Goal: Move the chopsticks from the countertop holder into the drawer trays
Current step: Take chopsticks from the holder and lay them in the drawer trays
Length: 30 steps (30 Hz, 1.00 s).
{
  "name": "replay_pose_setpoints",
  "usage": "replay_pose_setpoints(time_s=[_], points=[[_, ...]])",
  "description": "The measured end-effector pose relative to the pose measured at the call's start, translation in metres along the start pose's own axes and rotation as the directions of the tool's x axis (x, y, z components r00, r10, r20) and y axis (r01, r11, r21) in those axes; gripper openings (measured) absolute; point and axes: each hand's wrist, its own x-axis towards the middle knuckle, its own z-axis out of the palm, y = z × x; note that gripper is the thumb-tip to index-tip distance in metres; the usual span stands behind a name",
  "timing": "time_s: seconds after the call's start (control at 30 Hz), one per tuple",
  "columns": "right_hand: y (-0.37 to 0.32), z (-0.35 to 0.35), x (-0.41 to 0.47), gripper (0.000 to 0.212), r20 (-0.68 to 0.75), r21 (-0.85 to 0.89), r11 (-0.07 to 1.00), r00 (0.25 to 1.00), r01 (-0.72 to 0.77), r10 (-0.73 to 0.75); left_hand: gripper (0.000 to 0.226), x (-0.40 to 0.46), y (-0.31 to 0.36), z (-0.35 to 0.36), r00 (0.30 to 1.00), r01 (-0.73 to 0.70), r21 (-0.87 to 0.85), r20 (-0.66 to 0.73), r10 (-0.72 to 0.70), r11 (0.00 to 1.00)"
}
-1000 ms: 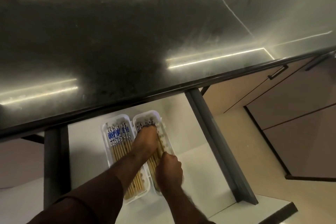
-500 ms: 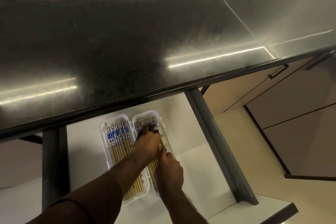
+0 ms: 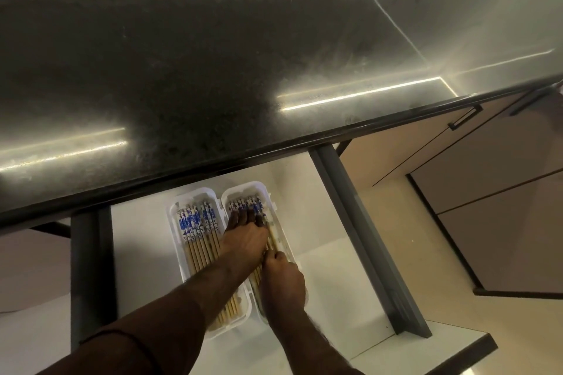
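A white drawer (image 3: pixel 320 222) stands pulled out below the front edge of the dark desk (image 3: pixel 213 70), and two white trays lie side by side on its floor, long sides touching. The left tray (image 3: pixel 176 222) holds a row of chopsticks (image 3: pixel 198 228) with blue-and-white patterned tops pointing toward twelve o'clock and plain wooden shafts running toward six o'clock. The right tray (image 3: pixel 265 192), at three o'clock from the first, holds a second batch of chopsticks (image 3: pixel 243 202) of the same kind, largely covered by both hands. The left hand (image 3: pixel 243 240) reaches across the left tray from seven o'clock and lies flat on the chopsticks in the right tray, its fingers (image 3: pixel 240 218) straight and pressed together, tips just below the patterned ends. The right hand (image 3: pixel 283 283) sits at five o'clock from the left hand, over the near half of the same tray, its fingers (image 3: pixel 275 256) curled round the wooden shafts at the tray's right side. A dark sleeve (image 3: pixel 106 350) covers the left forearm. At three o'clock of the drawer are brown cabinet fronts (image 3: pixel 487 192), one with a dark handle (image 3: pixel 464 117).
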Motion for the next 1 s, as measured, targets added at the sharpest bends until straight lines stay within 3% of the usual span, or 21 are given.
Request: replay_pose_setpoints(time_s=[0.17, 0.43, 0.63, 0.77, 1.0], points=[[0.002, 0.0, 0.003, 0.035, 0.007, 0.018, 1.0, 1.0, -0.005, 0.005, 0.043, -0.002, 0.002, -0.003, 0.999, -0.005, -0.03, 0.036, 0.006, 1.0], [0.009, -0.004, 0.0, 0.034, -0.004, 0.076, 0.996, 0.999, 0.039, -0.039, 0.048, -0.003, 0.001, -0.007, 0.999, -0.045, -0.011, -0.009, 0.045, 0.999], [0.015, -0.028, -0.01, 0.031, -0.098, 0.099, 0.99, 0.991, 0.097, -0.087, 0.042, -0.018, 0.001, -0.021, 0.989, -0.103, -0.142, -0.116, 0.087, 0.984], [0.023, -0.051, -0.024, 0.025, -0.155, 0.092, 0.991, 0.984, 0.098, -0.083, 0.062, -0.04, 0.002, -0.034, 0.975, -0.137, -0.205, -0.198, 0.096, 0.969], [0.042, -0.085, -0.078, 0.032, -0.273, 0.082, 0.974, 0.945, 0.21, -0.181, 0.062, -0.121, 0.025, -0.058, 0.944, -0.127, -0.362, -0.331, 0.0, 0.923]])
